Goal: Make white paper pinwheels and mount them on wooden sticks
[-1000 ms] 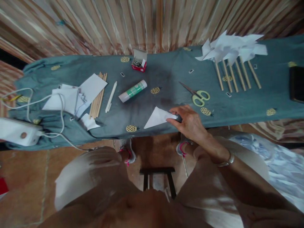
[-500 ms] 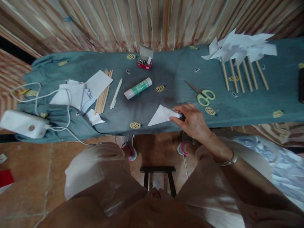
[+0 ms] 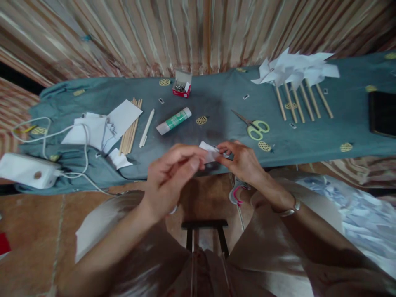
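Both of my hands meet over the near edge of a long board covered in teal cloth (image 3: 309, 136). A small white folded piece of paper (image 3: 209, 150) sits between them. My left hand (image 3: 171, 171) pinches its left end with curled fingers. My right hand (image 3: 241, 161) pinches the right end; a bracelet is on that wrist. Most of the paper is hidden by my fingers.
On the cloth lie a glue stick (image 3: 173, 121), a white pen (image 3: 146, 128), green-handled scissors (image 3: 255, 128), a red box of pins (image 3: 181, 85), loose wooden sticks (image 3: 130, 131), white paper sheets (image 3: 102, 126), paper pinwheels on sticks (image 3: 297, 82), a white device with cable (image 3: 26, 171). A dark stool (image 3: 206, 235) stands below.
My left hand has come up into view and taken the left end of the paper. The paper, flat on the cloth before, is now lifted between both hands.
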Demonstrator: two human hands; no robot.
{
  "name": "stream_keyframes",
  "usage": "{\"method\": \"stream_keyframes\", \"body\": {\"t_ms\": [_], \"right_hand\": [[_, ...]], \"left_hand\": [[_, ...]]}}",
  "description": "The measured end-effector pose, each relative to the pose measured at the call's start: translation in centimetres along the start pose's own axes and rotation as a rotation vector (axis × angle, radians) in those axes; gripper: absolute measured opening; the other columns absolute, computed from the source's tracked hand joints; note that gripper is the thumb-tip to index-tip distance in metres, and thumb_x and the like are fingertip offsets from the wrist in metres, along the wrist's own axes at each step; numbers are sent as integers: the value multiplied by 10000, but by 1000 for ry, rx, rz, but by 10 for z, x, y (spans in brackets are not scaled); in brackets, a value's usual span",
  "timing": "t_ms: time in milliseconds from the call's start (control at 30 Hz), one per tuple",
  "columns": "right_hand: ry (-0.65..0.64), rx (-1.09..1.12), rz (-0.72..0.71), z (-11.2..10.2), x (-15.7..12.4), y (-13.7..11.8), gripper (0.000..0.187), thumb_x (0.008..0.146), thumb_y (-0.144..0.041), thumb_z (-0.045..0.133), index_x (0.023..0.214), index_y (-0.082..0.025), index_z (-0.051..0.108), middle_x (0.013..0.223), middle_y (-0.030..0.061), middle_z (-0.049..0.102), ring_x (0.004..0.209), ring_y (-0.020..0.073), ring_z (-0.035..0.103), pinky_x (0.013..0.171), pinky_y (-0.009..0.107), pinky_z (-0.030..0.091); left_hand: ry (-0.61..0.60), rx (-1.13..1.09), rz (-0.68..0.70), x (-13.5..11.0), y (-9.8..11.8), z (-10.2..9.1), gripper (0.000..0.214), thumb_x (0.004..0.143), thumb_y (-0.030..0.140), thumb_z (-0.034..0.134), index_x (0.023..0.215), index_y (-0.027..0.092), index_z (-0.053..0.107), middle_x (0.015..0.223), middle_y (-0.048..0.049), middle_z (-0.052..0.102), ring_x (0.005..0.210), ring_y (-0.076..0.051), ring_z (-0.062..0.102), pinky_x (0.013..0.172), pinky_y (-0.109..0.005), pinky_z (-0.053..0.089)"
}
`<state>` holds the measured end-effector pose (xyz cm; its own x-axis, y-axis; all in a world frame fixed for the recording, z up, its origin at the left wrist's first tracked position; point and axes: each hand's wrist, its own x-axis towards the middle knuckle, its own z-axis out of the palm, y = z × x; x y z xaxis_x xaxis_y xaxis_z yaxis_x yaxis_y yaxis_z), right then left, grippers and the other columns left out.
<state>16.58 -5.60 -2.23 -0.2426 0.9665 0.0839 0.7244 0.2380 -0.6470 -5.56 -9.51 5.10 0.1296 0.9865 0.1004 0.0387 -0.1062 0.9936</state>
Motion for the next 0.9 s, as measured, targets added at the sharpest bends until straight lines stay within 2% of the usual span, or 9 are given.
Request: {"method": "stream_keyframes", "body": {"t_ms": [67, 133, 200, 267, 400, 567, 700, 900], "right_hand": [[-29, 24, 55, -1, 0, -4, 218, 764, -176, 765, 974, -202, 713, 842, 25, 735, 799, 196, 666, 781, 325, 516], [-46, 38, 81, -2, 1, -6, 223, 747, -169, 772, 959, -205, 716, 839, 19, 739, 804, 193, 666, 791, 328, 516], [-54, 53, 98, -2, 2, -9, 207, 740, -171, 772, 935, -212, 717, 819, 9, 741, 788, 184, 659, 779, 323, 514], [-62, 61, 108, -2, 4, -10, 201, 728, -171, 779, 914, -217, 719, 791, 1, 741, 775, 178, 649, 769, 317, 511], [-114, 33, 120, -1, 5, -15, 165, 732, -191, 795, 882, -209, 728, 756, 11, 743, 797, 194, 642, 774, 329, 506], [-96, 5, 74, -2, 7, -17, 154, 750, -220, 797, 893, -214, 739, 844, 38, 760, 895, 223, 652, 826, 354, 504], [-136, 8, 79, -6, 8, -18, 226, 740, -221, 808, 953, -197, 738, 882, 51, 756, 882, 218, 658, 838, 362, 505], [-148, 78, 107, -5, 8, -18, 256, 723, -226, 815, 967, -204, 738, 860, 32, 751, 810, 187, 653, 799, 339, 507]], "left_hand": [[57, 110, -29, 16, -25, -8, 156, 886, 315, 666, 968, 189, 706, 941, -40, 710, 851, -165, 655, 777, -281, 530], [114, 261, -51, 30, -52, -16, 227, 859, 323, 649, 1019, 170, 699, 1033, -67, 707, 959, -193, 650, 835, -299, 512], [85, 339, -93, 39, -71, -21, 297, 849, 331, 620, 1071, 144, 688, 1065, -91, 698, 966, -206, 653, 847, -319, 514], [53, 397, -120, 43, -82, -22, 314, 855, 330, 586, 1083, 138, 685, 1087, -102, 693, 961, -208, 653, 848, -326, 516], [-49, 530, -85, 43, -82, -18, 266, 863, 299, 586, 1054, 162, 709, 1096, -96, 702, 978, -218, 638, 859, -341, 506], [-142, 616, -33, 42, -81, -10, 321, 765, 241, 750, 1081, 196, 712, 1019, -58, 711, 977, -230, 626, 923, -386, 496], [-152, 651, -25, 43, -84, -6, 391, 725, 133, 763, 1107, 191, 700, 1015, -51, 691, 973, -221, 625, 924, -384, 505], [-153, 639, -26, 42, -84, -6, 395, 730, 135, 777, 1114, 172, 693, 992, -54, 678, 946, -215, 630, 902, -376, 514]]}}
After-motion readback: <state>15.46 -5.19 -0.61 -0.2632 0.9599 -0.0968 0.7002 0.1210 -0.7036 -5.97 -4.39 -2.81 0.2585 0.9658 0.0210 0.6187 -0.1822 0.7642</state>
